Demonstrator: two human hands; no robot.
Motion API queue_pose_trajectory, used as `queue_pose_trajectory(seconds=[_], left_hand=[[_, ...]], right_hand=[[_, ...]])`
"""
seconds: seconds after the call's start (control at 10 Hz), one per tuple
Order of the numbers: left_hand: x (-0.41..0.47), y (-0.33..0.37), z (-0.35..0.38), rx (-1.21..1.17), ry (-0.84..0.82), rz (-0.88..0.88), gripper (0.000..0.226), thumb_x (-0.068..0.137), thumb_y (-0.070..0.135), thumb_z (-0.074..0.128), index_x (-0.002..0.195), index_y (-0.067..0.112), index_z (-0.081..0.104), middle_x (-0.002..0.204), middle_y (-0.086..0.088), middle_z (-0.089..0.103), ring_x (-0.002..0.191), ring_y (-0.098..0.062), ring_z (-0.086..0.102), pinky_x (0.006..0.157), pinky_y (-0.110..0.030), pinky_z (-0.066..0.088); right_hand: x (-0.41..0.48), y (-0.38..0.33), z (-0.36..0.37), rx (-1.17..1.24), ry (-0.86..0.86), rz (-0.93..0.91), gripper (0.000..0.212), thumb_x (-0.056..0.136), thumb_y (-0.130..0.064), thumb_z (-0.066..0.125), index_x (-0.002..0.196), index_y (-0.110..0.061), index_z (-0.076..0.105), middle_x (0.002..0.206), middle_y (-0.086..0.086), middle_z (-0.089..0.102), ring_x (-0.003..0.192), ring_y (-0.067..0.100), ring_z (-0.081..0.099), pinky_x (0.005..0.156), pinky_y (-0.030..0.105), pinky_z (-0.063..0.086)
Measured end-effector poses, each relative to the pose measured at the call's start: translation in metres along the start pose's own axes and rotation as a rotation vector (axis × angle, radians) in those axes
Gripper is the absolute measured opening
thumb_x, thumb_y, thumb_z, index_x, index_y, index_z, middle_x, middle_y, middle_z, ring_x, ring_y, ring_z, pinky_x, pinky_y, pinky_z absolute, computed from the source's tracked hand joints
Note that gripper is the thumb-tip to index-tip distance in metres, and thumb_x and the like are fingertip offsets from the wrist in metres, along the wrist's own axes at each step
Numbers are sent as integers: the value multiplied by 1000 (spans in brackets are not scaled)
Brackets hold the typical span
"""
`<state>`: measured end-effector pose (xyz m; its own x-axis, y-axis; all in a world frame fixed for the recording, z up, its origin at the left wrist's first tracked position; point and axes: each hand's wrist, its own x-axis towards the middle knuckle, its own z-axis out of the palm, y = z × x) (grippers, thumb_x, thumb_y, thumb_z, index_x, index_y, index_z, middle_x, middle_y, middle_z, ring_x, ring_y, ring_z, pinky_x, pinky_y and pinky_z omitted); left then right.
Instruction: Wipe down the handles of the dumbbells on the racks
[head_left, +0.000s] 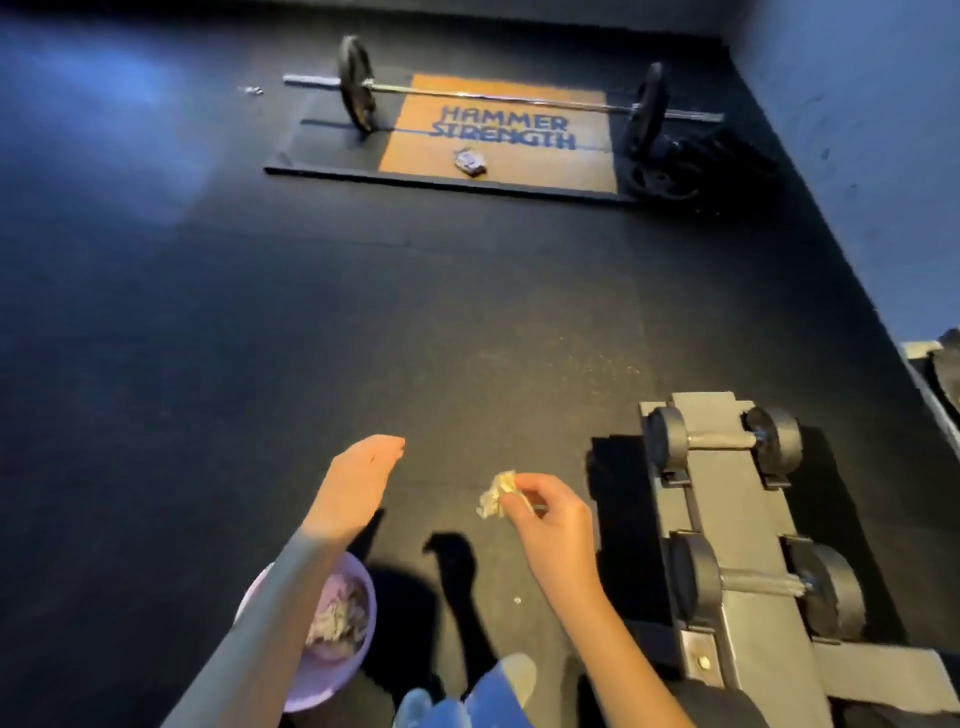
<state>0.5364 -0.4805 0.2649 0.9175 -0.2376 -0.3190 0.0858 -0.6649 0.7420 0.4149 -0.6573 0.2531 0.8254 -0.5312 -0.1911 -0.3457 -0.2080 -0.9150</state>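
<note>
Pinching a crumpled pale wipe (496, 500) in our right grip (550, 525), we hold the left grip (358, 483) open, empty. At three o'clock, black round-headed dumbbells (693, 574) sit on the grey metal rack (727, 512), apart from the wipe; next, we judge, it must reach a handle.

We're on one wide-angle head camera here, high above the rubber floor (260, 312), facing forward and steeply down. Left hand (358, 483) and right hand (550, 514) sit in the near foreground; the dumbbell rack (737, 525) sits close, just right of the right hand; the barbell (493, 96) lies far beyond both.
</note>
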Motion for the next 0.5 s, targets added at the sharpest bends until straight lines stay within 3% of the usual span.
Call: queue_pose_trajectory(seconds=[0.1,0.3,0.4,0.5], left_hand=[[-36,-36,-21,-80,102,-145,29,99,12,43,118,8,64,114,-1,63,106,-9,50,84,-13,30],[-139,-111,-64,-203,301,-311,26,98,17,43,101,11,68,99,-3,65,98,-19,56,83,-29,39],[-179,-135,-79,-235,342,-370,25,98,19,44,99,10,67,99,-6,66,99,-23,58,92,-35,42],[-204,-146,-91,-364,375,-391,22,98,20,44,91,18,65,97,-3,68,97,-23,62,87,-34,44]], right_hand=[[-20,10,43,-64,-120,2,11,80,-14,72,91,-14,73,87,-3,71,82,14,66,80,37,54],[-85,10,133,-213,-392,-14,10,80,-18,68,89,-17,72,83,-3,71,79,18,64,75,33,51],[-112,8,166,-267,-509,7,20,82,-21,69,100,-14,70,92,0,70,90,20,65,80,31,49],[-125,-5,177,-233,-543,13,31,84,-20,68,114,-10,67,107,5,69,103,19,62,90,25,43]])
